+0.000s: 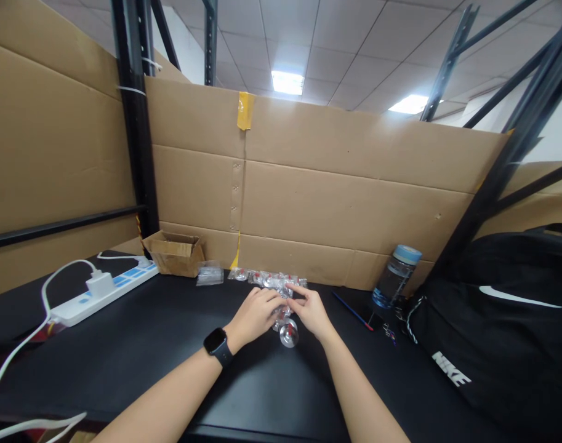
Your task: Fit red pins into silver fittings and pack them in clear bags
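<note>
Both of my hands meet over a cluster of small clear plastic packets [275, 282] near the middle of the black table. My left hand [257, 311], with a black watch on its wrist, has its fingers bent and closed at the edge of a shiny clear packet. From the other side, my right hand [311, 311] pinches at the same spot, its index finger reaching forward. Fingers cover most of what lies between them. Just in front of the hands is a round clear disc [289, 333] with a red mark. Packets with red bits form a row behind.
An open cardboard box [176, 253] and a stack of flat clear bags [210, 274] stand at the back left, beside a white power strip [108, 295]. To the right are a blue-red pen [353, 311], keys [389, 332], a water bottle [396, 277] and a black backpack [506, 320]. Cardboard walls the back.
</note>
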A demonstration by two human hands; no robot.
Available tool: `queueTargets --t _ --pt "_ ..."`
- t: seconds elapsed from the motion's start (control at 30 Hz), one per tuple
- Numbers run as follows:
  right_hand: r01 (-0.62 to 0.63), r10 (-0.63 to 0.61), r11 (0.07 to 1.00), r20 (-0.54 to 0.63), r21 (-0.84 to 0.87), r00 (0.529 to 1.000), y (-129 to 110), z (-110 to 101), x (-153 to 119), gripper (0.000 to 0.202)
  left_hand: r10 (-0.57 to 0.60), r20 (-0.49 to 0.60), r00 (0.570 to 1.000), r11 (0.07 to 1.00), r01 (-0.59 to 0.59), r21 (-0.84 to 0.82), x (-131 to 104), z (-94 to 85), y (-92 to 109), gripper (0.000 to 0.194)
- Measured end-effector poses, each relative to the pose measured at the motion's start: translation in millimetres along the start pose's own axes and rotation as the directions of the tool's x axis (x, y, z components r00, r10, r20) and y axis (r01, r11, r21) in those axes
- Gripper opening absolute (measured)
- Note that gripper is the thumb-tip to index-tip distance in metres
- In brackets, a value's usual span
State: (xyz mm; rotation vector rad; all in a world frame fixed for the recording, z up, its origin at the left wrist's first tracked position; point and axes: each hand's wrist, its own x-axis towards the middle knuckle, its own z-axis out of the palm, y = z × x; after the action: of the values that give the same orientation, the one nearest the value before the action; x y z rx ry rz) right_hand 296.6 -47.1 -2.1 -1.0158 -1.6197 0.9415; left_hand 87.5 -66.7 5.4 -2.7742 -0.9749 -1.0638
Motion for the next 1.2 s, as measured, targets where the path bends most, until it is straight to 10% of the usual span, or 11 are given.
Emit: queueTargets --t 0.4,0.6,0.83,1.2 --pt "0.029 -0.027 0.997 -0.025 0.076 0.999 -6 6 0 0.061 -0.080 -0.124 0.989 0.982 0.099 0.160 1 -6.4 -31 0.030" --pt "-0.030 0.032 0.998 -0.023 0.054 0.999 -7 1 -1 0.066 -0.374 -0.519 0.768 0.785 0.560 0.263 -24 -46.0 -91 0.032" --pt "-0.038 0.039 0.998 -0.019 0.044 0.999 -9 2 -2 0.061 -0.672 -0.281 0.685 0.589 0.725 0.358 -54 -33.5 -144 0.035" --pt "0.004 -0.005 1.000 -0.051 -0.025 0.999 -3 -5 2 0.048 -0.772 -0.131 0.622 0.537 0.749 0.389 -55 -14.9 -160 0.053"
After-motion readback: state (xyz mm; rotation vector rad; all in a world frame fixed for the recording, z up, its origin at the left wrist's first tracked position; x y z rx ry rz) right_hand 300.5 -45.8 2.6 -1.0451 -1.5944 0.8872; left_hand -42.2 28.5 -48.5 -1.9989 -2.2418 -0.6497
